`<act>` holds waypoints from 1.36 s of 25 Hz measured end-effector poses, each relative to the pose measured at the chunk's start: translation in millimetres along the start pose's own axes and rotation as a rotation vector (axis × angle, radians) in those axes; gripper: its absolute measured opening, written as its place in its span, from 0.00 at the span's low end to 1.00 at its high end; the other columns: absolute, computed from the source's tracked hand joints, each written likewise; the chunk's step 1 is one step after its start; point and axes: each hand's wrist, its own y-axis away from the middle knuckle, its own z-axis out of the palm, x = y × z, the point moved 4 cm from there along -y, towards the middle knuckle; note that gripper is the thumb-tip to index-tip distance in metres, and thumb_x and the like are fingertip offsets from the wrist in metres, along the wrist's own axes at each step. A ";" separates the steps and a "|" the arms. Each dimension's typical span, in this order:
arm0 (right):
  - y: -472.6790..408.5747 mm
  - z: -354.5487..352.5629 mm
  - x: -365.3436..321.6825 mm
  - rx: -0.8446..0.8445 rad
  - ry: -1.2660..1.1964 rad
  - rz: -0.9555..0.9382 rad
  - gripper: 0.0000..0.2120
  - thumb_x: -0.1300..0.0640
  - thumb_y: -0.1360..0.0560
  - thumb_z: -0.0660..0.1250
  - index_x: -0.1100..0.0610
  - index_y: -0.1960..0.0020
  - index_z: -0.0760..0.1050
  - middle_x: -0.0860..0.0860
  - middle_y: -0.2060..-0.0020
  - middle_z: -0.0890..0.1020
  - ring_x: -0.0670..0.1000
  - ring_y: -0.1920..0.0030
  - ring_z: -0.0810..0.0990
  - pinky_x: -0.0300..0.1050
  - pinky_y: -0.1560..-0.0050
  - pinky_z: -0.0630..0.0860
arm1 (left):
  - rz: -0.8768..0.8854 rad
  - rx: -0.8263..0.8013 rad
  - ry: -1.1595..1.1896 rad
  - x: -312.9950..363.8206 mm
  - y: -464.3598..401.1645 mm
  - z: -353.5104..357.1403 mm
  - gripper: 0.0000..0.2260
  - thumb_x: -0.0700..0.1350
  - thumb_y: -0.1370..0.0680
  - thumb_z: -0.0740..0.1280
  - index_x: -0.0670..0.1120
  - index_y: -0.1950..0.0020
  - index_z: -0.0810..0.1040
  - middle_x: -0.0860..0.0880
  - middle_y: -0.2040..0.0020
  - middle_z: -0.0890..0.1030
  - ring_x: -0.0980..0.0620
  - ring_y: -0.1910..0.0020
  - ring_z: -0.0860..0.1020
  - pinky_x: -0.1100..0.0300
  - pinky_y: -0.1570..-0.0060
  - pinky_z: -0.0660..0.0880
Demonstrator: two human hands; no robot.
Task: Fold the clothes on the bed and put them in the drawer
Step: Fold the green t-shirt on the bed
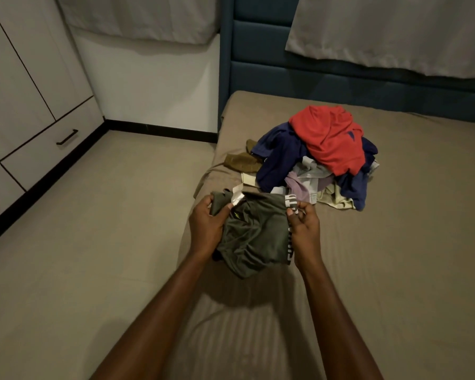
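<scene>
An olive-green pair of briefs (254, 234) with a white lettered waistband hangs just above the bed (395, 256), held between both hands. My left hand (207, 227) grips its left edge and my right hand (303, 227) pinches the waistband on the right. Beyond them lies a pile of unfolded clothes (316, 160): a red garment (329, 135) on top, navy pieces, pale lilac and cream items underneath, and an olive-brown piece (243, 161) at the left. The drawer (52, 144) with a black handle is shut, low in the cabinet at the left.
The bed has a tan sheet and a dark blue padded headboard (313, 78). Beige floor (80, 229) runs between bed and white cabinets (19, 78). Grey curtains (395, 31) hang behind.
</scene>
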 end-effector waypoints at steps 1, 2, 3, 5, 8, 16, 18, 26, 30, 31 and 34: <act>-5.5 6.1 7.5 0.022 0.098 0.026 0.07 0.55 0.19 0.67 0.53 0.42 0.74 0.56 0.50 0.86 0.59 0.49 0.85 0.57 0.48 0.82 | -0.033 0.004 -0.123 -9.8 -12.3 -5.8 0.16 0.57 0.25 0.75 0.47 0.46 0.81 0.49 0.52 0.85 0.48 0.52 0.82 0.54 0.54 0.78; -7.4 9.3 16.5 0.049 0.303 0.061 0.10 0.52 0.19 0.67 0.53 0.40 0.72 0.56 0.49 0.85 0.60 0.49 0.84 0.54 0.49 0.81 | -0.115 -0.015 -0.269 -23.6 -20.8 -10.9 0.22 0.61 0.26 0.75 0.46 0.43 0.80 0.47 0.49 0.84 0.44 0.49 0.82 0.52 0.53 0.77; -6.3 10.4 28.7 0.077 0.589 0.106 0.14 0.51 0.19 0.67 0.54 0.37 0.70 0.56 0.46 0.84 0.60 0.47 0.83 0.51 0.50 0.78 | -0.226 -0.049 -0.421 -40.5 -24.1 -15.5 0.27 0.64 0.28 0.74 0.45 0.40 0.77 0.45 0.45 0.83 0.40 0.46 0.82 0.51 0.51 0.76; 4.9 12.9 48.7 0.075 1.018 0.072 0.20 0.50 0.20 0.67 0.56 0.32 0.67 0.57 0.42 0.81 0.60 0.43 0.81 0.51 0.49 0.75 | -0.328 -0.086 -0.589 -72.4 -16.0 -22.3 0.30 0.64 0.27 0.74 0.44 0.37 0.72 0.42 0.42 0.82 0.38 0.43 0.81 0.49 0.48 0.77; 8.5 24.8 60.3 0.028 1.128 -0.215 0.24 0.48 0.23 0.66 0.58 0.31 0.69 0.59 0.37 0.78 0.61 0.39 0.77 0.56 0.42 0.75 | -0.127 0.051 -0.642 -83.1 3.1 -20.6 0.24 0.56 0.24 0.72 0.45 0.34 0.70 0.40 0.42 0.80 0.37 0.45 0.80 0.47 0.51 0.77; 2.8 85.6 111.0 -0.306 1.128 -0.283 0.32 0.33 0.17 0.47 0.44 0.16 0.50 0.54 0.16 0.49 0.57 0.17 0.46 0.59 0.19 0.45 | 0.319 -0.360 -0.936 -106.2 -15.8 44.0 0.31 0.65 0.17 0.44 0.54 0.16 0.53 0.46 0.16 0.46 0.46 0.17 0.45 0.41 0.21 0.53; 6.0 87.5 117.9 -0.281 1.167 -0.298 0.32 0.33 0.16 0.44 0.44 0.16 0.50 0.55 0.16 0.49 0.58 0.17 0.46 0.59 0.19 0.42 | 0.341 -0.358 -0.921 -119.1 -16.6 38.9 0.33 0.67 0.18 0.39 0.54 0.16 0.52 0.47 0.16 0.45 0.49 0.17 0.43 0.43 0.20 0.50; -4.2 76.7 101.5 -0.310 1.042 -0.293 0.31 0.35 0.16 0.47 0.46 0.17 0.55 0.54 0.17 0.54 0.55 0.18 0.51 0.58 0.20 0.52 | 0.321 -0.317 -0.957 -101.6 -16.5 44.9 0.32 0.65 0.18 0.45 0.52 0.17 0.59 0.41 0.16 0.53 0.42 0.17 0.49 0.37 0.21 0.47; -53.3 27.3 44.0 0.012 0.924 -0.480 0.22 0.49 0.20 0.62 0.55 0.28 0.71 0.56 0.32 0.76 0.58 0.32 0.73 0.56 0.34 0.72 | 0.543 -0.313 -0.929 -57.9 -28.0 84.5 0.30 0.64 0.18 0.50 0.49 0.22 0.69 0.42 0.20 0.65 0.42 0.19 0.58 0.35 0.23 0.42; -72.2 11.9 25.0 0.125 0.921 -0.543 0.20 0.55 0.22 0.64 0.57 0.31 0.73 0.56 0.36 0.78 0.59 0.37 0.76 0.56 0.39 0.74 | 0.570 -0.350 -0.889 -48.6 -34.9 102.8 0.30 0.63 0.18 0.52 0.49 0.22 0.68 0.43 0.21 0.66 0.43 0.19 0.59 0.36 0.23 0.43; -139.0 -28.0 -21.1 0.374 0.980 -0.589 0.21 0.62 0.27 0.64 0.62 0.34 0.74 0.63 0.39 0.78 0.66 0.42 0.77 0.59 0.46 0.75 | 0.493 -0.467 -0.656 -18.3 -54.5 155.7 0.29 0.56 0.19 0.64 0.48 0.20 0.64 0.44 0.22 0.68 0.44 0.21 0.63 0.45 0.23 0.51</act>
